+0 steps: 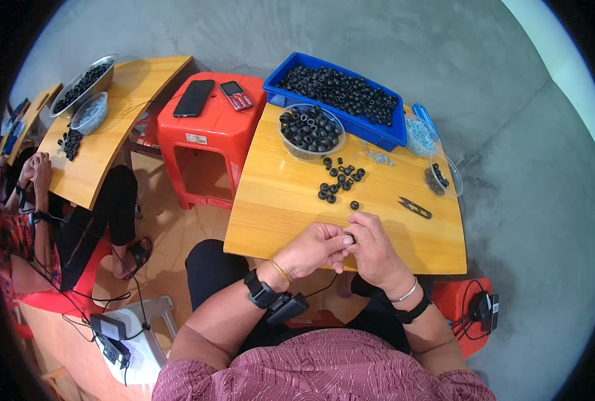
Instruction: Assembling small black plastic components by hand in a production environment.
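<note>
My left hand (311, 250) and my right hand (380, 255) meet over the near edge of a yellow wooden table (271, 217). Between their pinched fingertips is a small round black part (350, 237), mostly covered by the fingers. One loose black part (355, 205) lies just beyond my hands. Farther off is a scatter of similar black parts (341, 179), with a little pile of tiny clear pieces (380, 158) to its right. Thread snips (415, 207) with a dark body rest on the table to the right of my hands.
At the table's far side stand a blue tray (279, 99) and a clear bowl (302, 155), both full of black parts. Smaller clear tubs (455, 182) line the right edge. Left of the table, a red stool (207, 130) carries two phones. Another person's hands (38, 170) work farther left.
</note>
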Motion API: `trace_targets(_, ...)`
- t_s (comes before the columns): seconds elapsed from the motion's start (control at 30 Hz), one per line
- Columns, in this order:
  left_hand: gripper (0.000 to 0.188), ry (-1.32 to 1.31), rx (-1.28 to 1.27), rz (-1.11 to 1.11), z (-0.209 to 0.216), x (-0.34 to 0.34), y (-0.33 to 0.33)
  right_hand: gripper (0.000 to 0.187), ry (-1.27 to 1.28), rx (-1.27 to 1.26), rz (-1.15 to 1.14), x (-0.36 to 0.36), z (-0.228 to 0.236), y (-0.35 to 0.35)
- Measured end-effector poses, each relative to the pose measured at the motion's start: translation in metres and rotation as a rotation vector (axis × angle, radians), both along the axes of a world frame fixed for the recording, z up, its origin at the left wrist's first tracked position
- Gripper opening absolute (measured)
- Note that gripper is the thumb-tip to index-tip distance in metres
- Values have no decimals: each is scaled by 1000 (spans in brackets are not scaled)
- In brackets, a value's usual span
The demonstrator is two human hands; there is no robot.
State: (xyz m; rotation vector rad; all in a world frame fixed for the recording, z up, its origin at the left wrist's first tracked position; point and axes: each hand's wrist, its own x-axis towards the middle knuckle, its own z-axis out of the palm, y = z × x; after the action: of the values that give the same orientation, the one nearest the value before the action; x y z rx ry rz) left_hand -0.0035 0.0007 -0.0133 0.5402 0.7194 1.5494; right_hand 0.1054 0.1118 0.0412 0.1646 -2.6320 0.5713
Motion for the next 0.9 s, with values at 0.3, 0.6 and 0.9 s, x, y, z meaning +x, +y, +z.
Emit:
trace_targets(0.3,16,91,-17,70,5,6,-1,29,-2,-98,10,-1,-6,0)
trace_targets(0.6,18,-136,-15,42,2,-1,-4,26,-15,-148,24,-2,-6,8)
trace_targets(0.9,14,-145,-49,91,3,2,-2,31,-34,-75,24,-1,-4,2)
